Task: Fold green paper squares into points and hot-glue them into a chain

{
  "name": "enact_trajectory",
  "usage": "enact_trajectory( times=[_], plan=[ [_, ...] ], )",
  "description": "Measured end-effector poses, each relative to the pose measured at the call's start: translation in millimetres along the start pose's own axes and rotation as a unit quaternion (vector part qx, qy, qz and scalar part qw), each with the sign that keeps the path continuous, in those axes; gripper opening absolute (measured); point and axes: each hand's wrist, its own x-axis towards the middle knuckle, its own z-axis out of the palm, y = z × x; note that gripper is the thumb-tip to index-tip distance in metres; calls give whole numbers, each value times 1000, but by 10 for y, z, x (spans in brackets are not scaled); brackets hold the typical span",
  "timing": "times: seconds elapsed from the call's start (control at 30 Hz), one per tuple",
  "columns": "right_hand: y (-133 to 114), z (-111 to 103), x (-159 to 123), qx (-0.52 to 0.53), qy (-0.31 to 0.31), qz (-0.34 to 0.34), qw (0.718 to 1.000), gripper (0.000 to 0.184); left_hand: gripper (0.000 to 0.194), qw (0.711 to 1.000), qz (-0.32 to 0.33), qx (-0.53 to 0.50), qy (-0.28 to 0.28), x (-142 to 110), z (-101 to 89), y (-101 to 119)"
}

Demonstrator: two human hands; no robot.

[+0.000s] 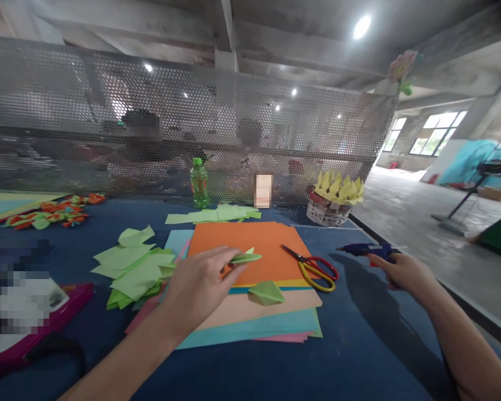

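Note:
My left hand (211, 278) pinches a folded piece of green paper (247, 258) above a stack of coloured sheets, with an orange sheet (234, 236) on top. At the right, my right hand (394, 267) is closed around a dark blue glue gun (365, 249), its nozzle pointing left. Between the hands, scissors (317, 268) with one red and one yellow handle lie partly on the orange sheet. Another folded green paper piece (268, 292) rests on the stack's near part. Left of my left hand is a loose pile of light green paper pieces (136, 267).
A green bottle (199, 184) and a small basket with yellow folded paper points (332, 200) stand near the perforated screen (275, 128). Orange and green paper pieces (62, 211) lie far left, a magenta-edged object (73, 306) nearer. The table's edge runs along the right.

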Motion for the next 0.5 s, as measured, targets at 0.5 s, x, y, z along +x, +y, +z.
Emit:
enact_trajectory(
  times=[0.5],
  plan=[
    [-1145,-37,-895,33,-87,-303,949,37,20,998,-16,-13,-51,20,17,14]
  ],
)
